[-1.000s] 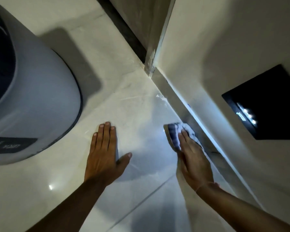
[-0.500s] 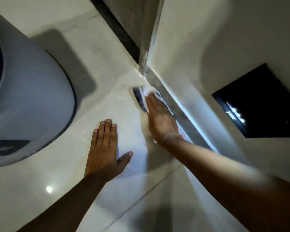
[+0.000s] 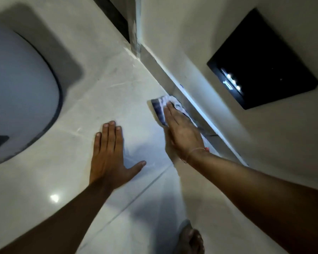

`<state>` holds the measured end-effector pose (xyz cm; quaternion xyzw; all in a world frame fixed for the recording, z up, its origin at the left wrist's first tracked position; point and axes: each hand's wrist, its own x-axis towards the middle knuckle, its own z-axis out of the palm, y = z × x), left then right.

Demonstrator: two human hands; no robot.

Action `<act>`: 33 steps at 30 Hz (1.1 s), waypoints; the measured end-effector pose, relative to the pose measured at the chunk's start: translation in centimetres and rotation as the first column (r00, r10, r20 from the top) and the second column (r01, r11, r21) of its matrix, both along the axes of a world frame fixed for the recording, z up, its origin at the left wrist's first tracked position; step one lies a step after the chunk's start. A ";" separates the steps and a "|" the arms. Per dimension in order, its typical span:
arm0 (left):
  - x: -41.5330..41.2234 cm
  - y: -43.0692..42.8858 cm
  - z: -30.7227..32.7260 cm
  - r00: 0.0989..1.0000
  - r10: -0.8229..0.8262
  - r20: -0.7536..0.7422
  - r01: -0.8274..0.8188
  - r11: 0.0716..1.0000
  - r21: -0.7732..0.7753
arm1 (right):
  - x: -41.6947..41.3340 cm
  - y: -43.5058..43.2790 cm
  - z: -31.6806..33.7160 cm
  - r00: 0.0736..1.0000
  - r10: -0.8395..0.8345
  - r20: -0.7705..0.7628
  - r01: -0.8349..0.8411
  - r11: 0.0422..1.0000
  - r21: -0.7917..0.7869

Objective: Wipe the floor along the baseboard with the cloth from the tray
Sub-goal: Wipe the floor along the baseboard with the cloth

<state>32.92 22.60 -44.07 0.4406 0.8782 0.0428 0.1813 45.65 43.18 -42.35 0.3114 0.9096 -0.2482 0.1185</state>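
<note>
A white and dark blue cloth [image 3: 160, 106] lies flat on the pale tiled floor [image 3: 106, 99], right beside the grey baseboard [image 3: 174, 83] that runs diagonally along the wall. My right hand [image 3: 182, 131] presses down on the cloth with straight fingers, covering its near half. My left hand [image 3: 109, 154] rests flat on the floor to the left, fingers spread a little, holding nothing. No tray is in view.
A large white rounded appliance [image 3: 20, 92] with a dark rim stands at the left. A black panel [image 3: 262, 59] with small lights is set in the wall at the right. A dark door gap [image 3: 117, 17] lies at the corner. A bare foot [image 3: 191, 239] shows at the bottom.
My right hand pushed the cloth along the baseboard toward the corner, then drew it back toward me. My left hand stayed planted on the floor.
</note>
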 end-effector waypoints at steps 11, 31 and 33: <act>-1.4 -0.2 0.8 0.999 -0.032 0.023 0.033 0.999 -0.015 | 3.1 -0.5 0.3 0.999 0.053 -0.010 -0.052 0.995 0.079; -6.1 2.6 -0.6 1.000 0.017 0.007 -0.017 0.998 0.061 | -9.5 1.1 -0.3 0.984 -0.051 -0.172 0.054 0.999 0.011; -4.6 2.5 -0.3 1.000 -0.009 0.023 0.007 0.998 0.068 | -0.9 0.0 0.6 0.989 0.014 -0.146 -0.009 0.999 0.037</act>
